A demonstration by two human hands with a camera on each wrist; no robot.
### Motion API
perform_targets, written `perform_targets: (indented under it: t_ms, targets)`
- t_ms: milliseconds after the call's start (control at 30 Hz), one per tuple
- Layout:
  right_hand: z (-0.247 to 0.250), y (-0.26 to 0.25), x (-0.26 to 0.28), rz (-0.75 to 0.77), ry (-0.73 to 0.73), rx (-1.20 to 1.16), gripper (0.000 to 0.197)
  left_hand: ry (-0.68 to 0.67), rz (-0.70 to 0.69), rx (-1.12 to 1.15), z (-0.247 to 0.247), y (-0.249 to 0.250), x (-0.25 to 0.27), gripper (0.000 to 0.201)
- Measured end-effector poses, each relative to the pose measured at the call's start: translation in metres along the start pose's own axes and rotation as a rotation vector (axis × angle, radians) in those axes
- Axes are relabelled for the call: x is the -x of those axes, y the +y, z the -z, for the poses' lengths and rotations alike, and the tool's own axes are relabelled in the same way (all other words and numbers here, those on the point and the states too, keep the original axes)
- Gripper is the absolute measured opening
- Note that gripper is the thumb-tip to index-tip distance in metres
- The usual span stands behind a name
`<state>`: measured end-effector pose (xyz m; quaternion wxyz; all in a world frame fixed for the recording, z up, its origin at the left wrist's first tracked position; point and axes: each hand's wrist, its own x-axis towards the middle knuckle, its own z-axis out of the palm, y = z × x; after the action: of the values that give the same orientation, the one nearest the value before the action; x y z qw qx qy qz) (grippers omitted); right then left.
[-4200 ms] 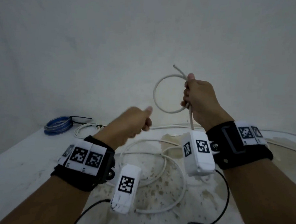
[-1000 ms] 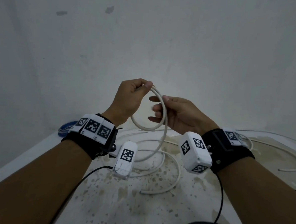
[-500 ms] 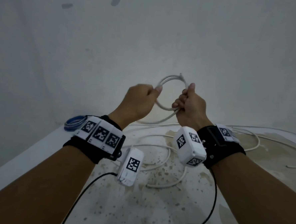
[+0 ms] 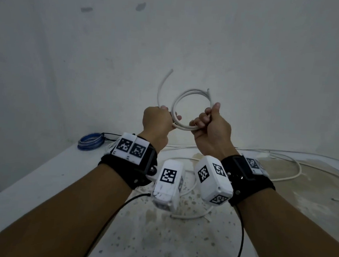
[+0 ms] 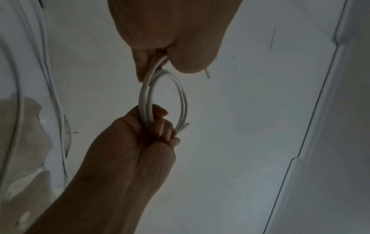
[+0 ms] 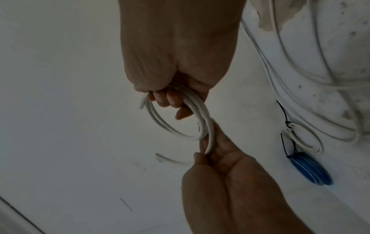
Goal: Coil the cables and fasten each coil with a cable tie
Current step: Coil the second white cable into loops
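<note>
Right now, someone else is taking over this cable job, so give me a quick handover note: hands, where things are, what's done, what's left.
Left hand: grips the left side of the white cable coil, with the free tail end sticking up past it.
Right hand: grips the coil's right side, holding the loops together.
The coil is held in the air above the table; no tie on it.
Done: a blue coil and a small white coil lie at the table's far left, each seemingly tied with a black tie.
Left: tuck in the tail, tie this coil, then coil the loose white cables on the table.
</note>
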<state>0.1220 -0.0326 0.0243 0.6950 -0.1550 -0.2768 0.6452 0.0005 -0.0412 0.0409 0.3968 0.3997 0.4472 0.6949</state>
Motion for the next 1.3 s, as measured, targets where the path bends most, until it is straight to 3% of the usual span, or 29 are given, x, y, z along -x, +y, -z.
perform_targets:
  t_ms: [100, 300, 600, 867, 1033, 1300]
  targets:
    - [0.003, 0.002, 0.003, -0.018, -0.014, 0.019, 0.04, -0.059, -0.113, -0.042, 0.006, 0.0, 0.003, 0.029]
    - [0.007, 0.013, 0.006, -0.046, -0.021, 0.128, 0.039, -0.013, -0.354, -0.174, 0.01, 0.003, 0.001, 0.026]
    - [0.014, 0.013, 0.011, -0.104, -0.103, 0.159, 0.034, -0.051, -0.491, -0.479, 0.018, 0.003, -0.004, 0.031]
    - [0.01, 0.012, 0.009, -0.079, -0.059, 0.147, 0.032, -0.146, -0.372, -0.273, 0.015, 0.002, 0.005, 0.024]
    - [0.008, 0.011, 0.013, -0.12, -0.111, 0.204, 0.032, -0.036, -0.359, -0.296, 0.014, -0.001, 0.002, 0.028]
    - [0.014, 0.008, 0.014, -0.16, -0.121, 0.276, 0.032, -0.039, -0.32, -0.259, 0.02, -0.003, 0.002, 0.029]
